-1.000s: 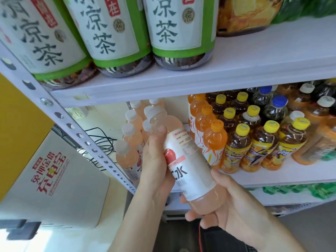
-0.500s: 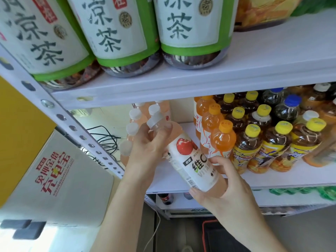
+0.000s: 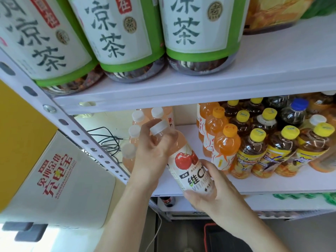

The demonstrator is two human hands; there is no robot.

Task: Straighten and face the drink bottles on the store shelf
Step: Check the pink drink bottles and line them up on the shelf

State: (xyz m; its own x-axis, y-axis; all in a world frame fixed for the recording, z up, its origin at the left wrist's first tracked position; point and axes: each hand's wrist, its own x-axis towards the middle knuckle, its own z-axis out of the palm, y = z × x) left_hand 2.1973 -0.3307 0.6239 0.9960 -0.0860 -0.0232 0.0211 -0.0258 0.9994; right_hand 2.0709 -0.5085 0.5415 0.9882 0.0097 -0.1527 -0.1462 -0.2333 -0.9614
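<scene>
Pink vitamin-C bottle (image 3: pixel 189 166) tilts in my grasp, white cap up-left, cherry label facing me; left hand (image 3: pixel 152 151) grips its neck; right hand (image 3: pixel 214 193) clasps its base.

Bright, even daylight from lower left; soft focus, wide-angle bending at edges.

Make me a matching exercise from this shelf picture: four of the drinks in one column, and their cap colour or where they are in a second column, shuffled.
Things:
1. pink cherry bottle
2. orange soda bottle
3. dark tea bottle
4. big green-label bottle

Descriptions:
A. yellow cap, middle shelf
B. standing on the upper shelf
C. tilted, held by the left hand and right hand
D. orange cap, front of its row

Pairs: 1-C, 2-D, 3-A, 4-B
</scene>
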